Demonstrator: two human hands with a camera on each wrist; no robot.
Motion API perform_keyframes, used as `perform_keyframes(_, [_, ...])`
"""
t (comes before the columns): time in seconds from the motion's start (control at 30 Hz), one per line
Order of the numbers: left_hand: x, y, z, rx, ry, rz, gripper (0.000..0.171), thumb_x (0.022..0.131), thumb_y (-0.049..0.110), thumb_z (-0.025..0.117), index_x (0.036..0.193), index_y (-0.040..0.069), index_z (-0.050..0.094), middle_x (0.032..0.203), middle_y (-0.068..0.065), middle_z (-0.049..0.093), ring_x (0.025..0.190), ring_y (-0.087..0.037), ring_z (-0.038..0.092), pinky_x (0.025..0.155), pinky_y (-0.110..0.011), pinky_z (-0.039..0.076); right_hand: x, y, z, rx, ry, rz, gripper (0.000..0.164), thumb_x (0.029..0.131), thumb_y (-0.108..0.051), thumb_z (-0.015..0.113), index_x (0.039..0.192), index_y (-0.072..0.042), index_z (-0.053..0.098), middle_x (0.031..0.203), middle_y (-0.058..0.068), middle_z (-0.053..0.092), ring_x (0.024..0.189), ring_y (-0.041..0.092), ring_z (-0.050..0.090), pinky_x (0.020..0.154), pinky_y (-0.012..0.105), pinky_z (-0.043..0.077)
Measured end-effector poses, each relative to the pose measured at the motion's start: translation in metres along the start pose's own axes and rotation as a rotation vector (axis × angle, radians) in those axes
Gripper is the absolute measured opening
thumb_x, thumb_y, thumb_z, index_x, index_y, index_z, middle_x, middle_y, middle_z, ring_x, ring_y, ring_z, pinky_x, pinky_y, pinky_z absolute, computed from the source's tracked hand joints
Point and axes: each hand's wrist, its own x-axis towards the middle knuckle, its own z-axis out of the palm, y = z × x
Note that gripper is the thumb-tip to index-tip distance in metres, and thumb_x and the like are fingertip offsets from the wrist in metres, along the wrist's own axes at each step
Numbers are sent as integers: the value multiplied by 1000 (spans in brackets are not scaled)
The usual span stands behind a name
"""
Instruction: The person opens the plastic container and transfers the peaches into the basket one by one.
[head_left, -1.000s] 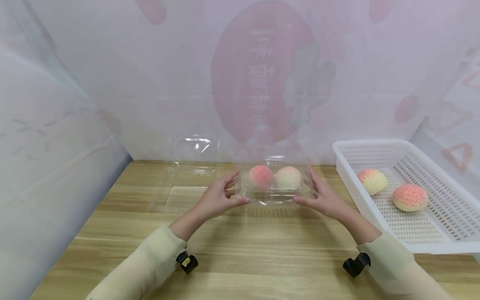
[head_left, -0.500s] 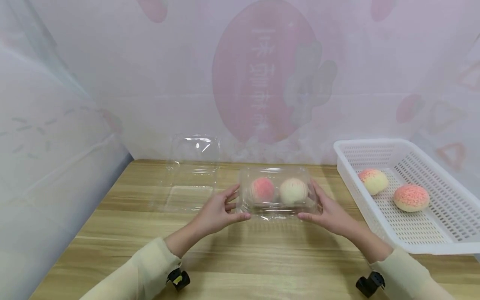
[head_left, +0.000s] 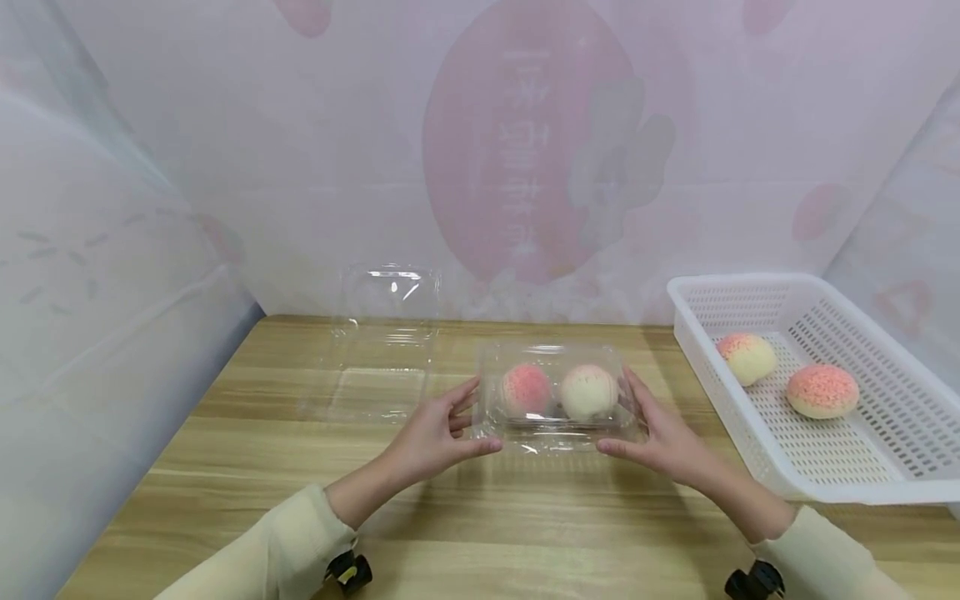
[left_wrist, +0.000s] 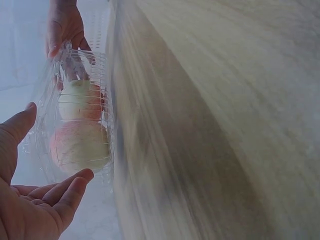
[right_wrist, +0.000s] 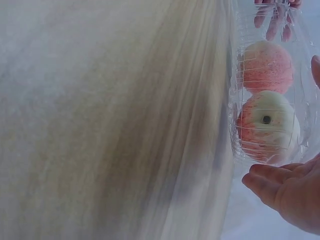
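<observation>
A clear plastic clamshell box [head_left: 555,433] with two round peach-like fruits stands between my hands, low over the table, its lid down. One fruit [head_left: 527,389] looks mostly pink from above; the other [head_left: 588,392] is cream and, in the right wrist view, has a small dark pit. My left hand [head_left: 442,429] holds the box's left end, thumb at the front corner and fingers along the side. At the opposite end my right hand [head_left: 667,433] holds it the same way, its fingers [right_wrist: 270,182] partly under the end wall in the right wrist view.
An open, clear clamshell box [head_left: 382,392] sits at the back left, its lid raised against the printed backdrop. To the right is a white perforated basket [head_left: 847,462] with two more pink-and-cream fruits, one rounder [head_left: 747,360], one flatter [head_left: 822,391]. The table [head_left: 487,533] has wood grain.
Both hands have brought the filled box toward me and slightly to the right, and its top now shows more fully. The basket and the open box stay in place.
</observation>
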Motion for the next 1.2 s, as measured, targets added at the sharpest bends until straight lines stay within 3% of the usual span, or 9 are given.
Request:
perform_keyframes(0.37, [-5, -2, 1, -20, -3, -13, 97, 77, 26, 86, 154, 4, 32, 152, -22, 43, 125, -37, 60, 96, -41, 54, -7, -2, 3, -37, 14, 12, 115, 85, -36, 79, 159, -3, -2, 159, 32, 21, 144, 50, 30, 112, 62, 33])
perform_keyframes(0.8, [-10, -2, 3, -3, -10, 3, 96, 77, 24, 86, 153, 0, 32, 150, -27, 43, 124, -39, 59, 97, -43, 54, -11, -1, 6, -50, 16, 3, 116, 83, -37, 80, 157, 4, 1, 156, 36, 22, 141, 52, 33, 108, 63, 36])
perform_keyframes(1.2, [-11, -4, 5, 24, -15, 2, 96, 77, 26, 86, 153, 0, 33, 149, -28, 43, 122, -39, 61, 95, -40, 55, -15, 0, 10, -31, 18, 26, 115, 83, -36, 79, 157, 3, 1, 158, 36, 17, 140, 55, 31, 107, 66, 36])
